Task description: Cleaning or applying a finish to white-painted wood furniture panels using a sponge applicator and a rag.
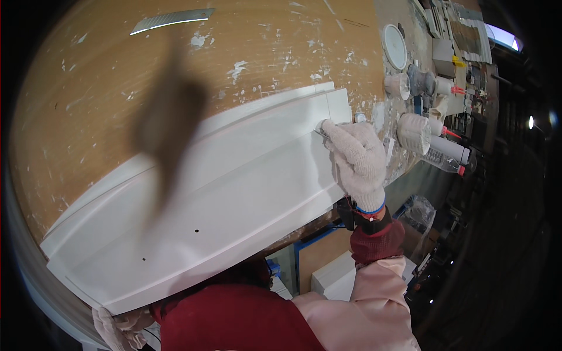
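A long white cabinet panel [234, 175] with a raised border and two small dark holes lies slanted across the bench. My right hand [358, 155], in a white knit glove, is closed at the panel's right end. Its thumb and fingertips press near the inner corner of the border on something small and thin that I cannot make out. At the near left corner my left hand [114, 330], also gloved, grips the panel's edge. Part of that hand is cut off by the lower edge of the picture.
White paint spots mark the brown bench top [281, 35]. To the right stand a round white lid [394, 47], a plastic cup [398, 86], a wrapped tub [414, 133] and a clear bottle [442, 159]. A metal strip [172, 21] lies far back. A dark blur covers part of the view.
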Demonstrator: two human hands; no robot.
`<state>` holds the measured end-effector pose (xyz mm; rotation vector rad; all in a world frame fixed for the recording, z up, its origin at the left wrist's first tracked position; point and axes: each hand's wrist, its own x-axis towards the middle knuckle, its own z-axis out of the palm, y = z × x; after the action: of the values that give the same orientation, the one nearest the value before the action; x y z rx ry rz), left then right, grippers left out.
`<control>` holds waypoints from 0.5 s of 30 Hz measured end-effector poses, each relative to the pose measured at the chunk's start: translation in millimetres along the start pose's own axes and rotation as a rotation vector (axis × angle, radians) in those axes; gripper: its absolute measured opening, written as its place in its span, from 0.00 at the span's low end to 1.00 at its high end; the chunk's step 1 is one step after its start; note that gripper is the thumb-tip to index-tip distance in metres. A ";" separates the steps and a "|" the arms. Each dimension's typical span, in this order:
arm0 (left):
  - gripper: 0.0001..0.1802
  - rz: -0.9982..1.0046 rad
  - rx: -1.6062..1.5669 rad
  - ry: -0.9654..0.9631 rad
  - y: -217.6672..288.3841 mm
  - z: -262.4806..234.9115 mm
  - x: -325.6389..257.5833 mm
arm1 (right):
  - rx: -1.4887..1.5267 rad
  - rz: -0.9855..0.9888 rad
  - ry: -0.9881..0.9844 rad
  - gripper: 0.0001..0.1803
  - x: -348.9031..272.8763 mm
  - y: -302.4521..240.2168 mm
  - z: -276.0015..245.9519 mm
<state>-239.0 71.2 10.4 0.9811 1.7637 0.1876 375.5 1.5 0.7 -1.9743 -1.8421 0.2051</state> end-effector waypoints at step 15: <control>0.27 0.026 0.055 0.027 2.3 1.4 -1.0 | 0.011 0.076 0.071 0.21 2.9 -7.7 5.6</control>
<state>-236.5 71.5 11.8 1.0458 1.7896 0.1706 366.6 5.7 -0.7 -2.0200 -1.7198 0.1648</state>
